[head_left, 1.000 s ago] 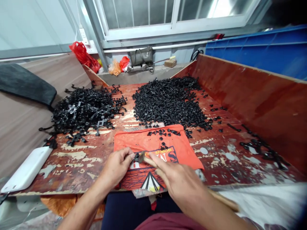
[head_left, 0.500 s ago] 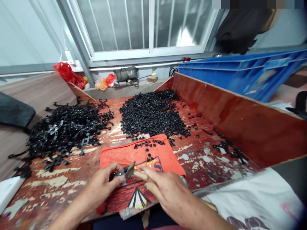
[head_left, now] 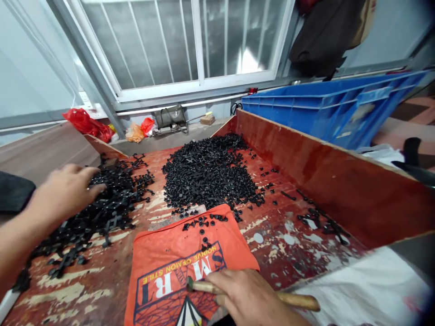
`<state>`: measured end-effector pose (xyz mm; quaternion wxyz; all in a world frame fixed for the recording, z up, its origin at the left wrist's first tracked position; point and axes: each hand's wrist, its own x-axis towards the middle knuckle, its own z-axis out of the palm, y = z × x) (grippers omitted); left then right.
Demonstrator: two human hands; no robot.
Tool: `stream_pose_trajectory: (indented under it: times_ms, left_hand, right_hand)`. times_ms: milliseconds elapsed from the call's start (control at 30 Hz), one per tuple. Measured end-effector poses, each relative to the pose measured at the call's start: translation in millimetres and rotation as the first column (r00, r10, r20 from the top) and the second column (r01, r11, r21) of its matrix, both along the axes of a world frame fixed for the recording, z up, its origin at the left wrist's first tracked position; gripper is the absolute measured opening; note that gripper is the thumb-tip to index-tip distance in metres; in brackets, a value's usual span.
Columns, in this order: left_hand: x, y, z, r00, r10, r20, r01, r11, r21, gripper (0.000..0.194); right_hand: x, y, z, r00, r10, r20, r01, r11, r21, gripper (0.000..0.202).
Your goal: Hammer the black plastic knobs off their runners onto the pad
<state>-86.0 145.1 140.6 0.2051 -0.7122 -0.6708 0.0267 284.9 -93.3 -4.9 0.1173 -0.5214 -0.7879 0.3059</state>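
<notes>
head view: the hammer (head_left: 204, 287) has a tan wooden handle with a rounded end.

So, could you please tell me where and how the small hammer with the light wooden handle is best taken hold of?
Probably by the rear end of the handle, coming from the right: the right hand wraps its middle, the small head points left, and this thick, rounded end sticks out past the hand.

Your left hand (head_left: 64, 192) hides part of the left black pile (head_left: 117, 194); your right hand (head_left: 249, 294) covers the hammer's (head_left: 203, 286) middle.
</notes>
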Motion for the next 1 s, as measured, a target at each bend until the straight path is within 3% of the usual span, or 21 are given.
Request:
stream_pose_trajectory:
  times_ms: [67, 133, 200, 267, 333, 433, 633, 767, 900, 933, 1000]
  left_hand:
    - [40.8, -15.9, -30.3, 0.956, -0.192, 0.224, 0.236, 0.953, -0.192, 0.041]
    - [85.2, -37.7, -68.3, 0.822, -0.163, 0.545, 0.420, 0.821, -0.388, 0.029]
    - [124.8, -59.5, -105.5, 0.699, -0.131, 0.703, 0.549, 0.728, -0.410, 0.022]
    - [153.9, -76.2, -134.6, 0.664, -0.136, 0.735, 0.534, 0.775, -0.339, 0.020]
    - [170.2, -85.9, -152.2, 0.669, -0.226, 0.708, 0.532, 0.811, -0.244, 0.019]
    - [171.8, -90.9, -160.4, 0.670, -0.301, 0.678, 0.550, 0.815, -0.182, 0.019]
    - [143.7, -102.7, -156.6, 0.660, -0.273, 0.700, 0.529, 0.830, -0.176, 0.020]
    - [136.1, -113.8, -160.6, 0.606, -0.119, 0.787, 0.472, 0.849, -0.235, 0.027]
    - [127.9, -114.9, -170.7, 0.459, 0.120, 0.880, 0.454, 0.820, -0.349, 0.019]
    - [125.5, -113.4, -172.1, 0.453, 0.157, 0.878, 0.463, 0.800, -0.382, 0.016]
    - [121.5, -109.2, -171.1, 0.535, 0.168, 0.828, 0.447, 0.775, -0.447, 0.011]
  right_hand:
    - [1.5, 4.7, -2.4, 1.000, 0.010, -0.005, -0.010, 0.999, -0.035, 0.026]
    - [2.5, 9.3, -6.4, 1.000, 0.020, 0.001, -0.020, 0.998, -0.062, 0.022]
    - [3.0, 13.2, -10.0, 1.000, 0.025, 0.003, -0.025, 0.997, -0.068, 0.020]
    - [3.9, 16.2, -10.7, 1.000, 0.029, -0.004, -0.029, 0.997, -0.067, 0.018]
    - [6.0, 18.3, -7.4, 0.999, 0.033, -0.020, -0.035, 0.996, -0.081, 0.012]
    - [10.8, 20.3, 1.5, 0.999, 0.026, -0.032, -0.029, 0.992, -0.119, 0.006]
    - [11.4, 25.8, 7.0, 0.999, 0.021, 0.049, -0.018, 0.998, -0.059, 0.023]
    - [2.3, 30.0, 7.0, 0.995, 0.079, 0.064, -0.078, 0.997, -0.030, 0.020]
    - [-0.4, 38.8, 10.1, 0.995, 0.028, 0.098, -0.032, 0.998, 0.048, 0.020]
    - [-0.2, 43.2, 10.9, 0.993, 0.004, 0.118, -0.015, 0.996, 0.086, 0.020]
    - [-0.9, 54.6, 12.3, 0.984, -0.037, 0.174, 0.008, 0.987, 0.162, 0.018]
